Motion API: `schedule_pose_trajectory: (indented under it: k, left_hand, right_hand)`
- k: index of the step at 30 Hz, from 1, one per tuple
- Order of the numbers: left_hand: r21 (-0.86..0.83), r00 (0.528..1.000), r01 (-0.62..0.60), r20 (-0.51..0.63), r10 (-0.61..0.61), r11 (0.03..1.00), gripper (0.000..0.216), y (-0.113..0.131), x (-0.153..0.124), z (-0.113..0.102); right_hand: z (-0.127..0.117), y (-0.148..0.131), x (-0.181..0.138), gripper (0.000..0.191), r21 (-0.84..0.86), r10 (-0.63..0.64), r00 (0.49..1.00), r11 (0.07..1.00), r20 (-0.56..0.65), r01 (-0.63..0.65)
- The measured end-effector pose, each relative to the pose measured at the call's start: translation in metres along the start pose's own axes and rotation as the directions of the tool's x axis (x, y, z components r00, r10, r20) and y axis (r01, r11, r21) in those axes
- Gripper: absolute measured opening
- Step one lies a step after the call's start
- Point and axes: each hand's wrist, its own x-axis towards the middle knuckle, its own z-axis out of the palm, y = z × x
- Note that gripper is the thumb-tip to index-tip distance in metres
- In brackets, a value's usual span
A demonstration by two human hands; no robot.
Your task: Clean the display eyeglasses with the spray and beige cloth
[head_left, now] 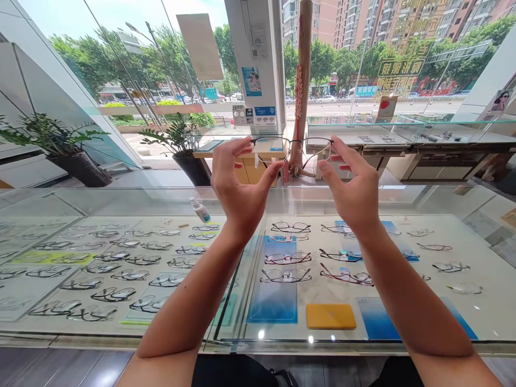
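Both my arms reach forward over a glass display counter [306,199], holding up a pair of eyeglasses [296,141] with a thin dark upper rim and clear lenses. My left hand [244,177] grips the left end of the frame between fingers and thumb. At the other end, the fingers of my right hand [352,174] hold the frame, its thumb below the lens. A small pale tag [256,159] hangs near the left lens. The glasses are raised above the counter, level across, with the shop window behind them.
Under the counter glass lie several rows of eyeglasses [288,258] and a yellow case [330,316]. A small white spray bottle [200,210] stands left of my left arm. Beyond are potted plants [189,156], a wooden post [303,64] and another glass showcase [371,131].
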Motion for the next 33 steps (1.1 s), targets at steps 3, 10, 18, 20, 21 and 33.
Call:
schedule_pose_trajectory:
  k: [3,10,18,20,21,33]
  left_hand:
    - [0.03,0.997,-0.07,-0.015,0.071,0.997,0.057,-0.001,-0.001,0.0]
    - [0.005,0.991,-0.131,0.014,0.131,0.991,0.065,-0.015,-0.002,0.002]
    - [-0.09,0.993,-0.114,0.017,0.116,0.989,0.077,-0.026,-0.005,0.009]
    - [-0.114,0.996,-0.087,0.018,0.09,0.99,0.077,-0.027,-0.006,0.01]
    - [-0.125,0.997,-0.072,0.019,0.075,0.99,0.076,-0.027,-0.007,0.011]
    - [-0.214,0.999,-0.04,0.01,0.043,0.976,0.07,-0.032,-0.009,0.017]
  right_hand:
    - [0.002,0.004,-0.001,0.056,0.006,-0.006,1.0,1.0,0.009,0.006]
    - [0.005,0.006,-0.002,0.053,-0.022,-0.085,0.995,0.996,-0.049,0.084]
    - [0.009,0.0,-0.005,0.053,-0.038,-0.145,0.985,0.989,-0.097,0.142]
    - [0.01,-0.002,-0.006,0.052,-0.031,-0.163,0.982,0.987,-0.097,0.161]
    - [0.01,-0.003,-0.006,0.051,-0.036,-0.171,0.98,0.985,-0.099,0.168]
    - [0.013,-0.005,-0.009,0.053,-0.102,-0.245,0.963,0.967,-0.115,0.234]
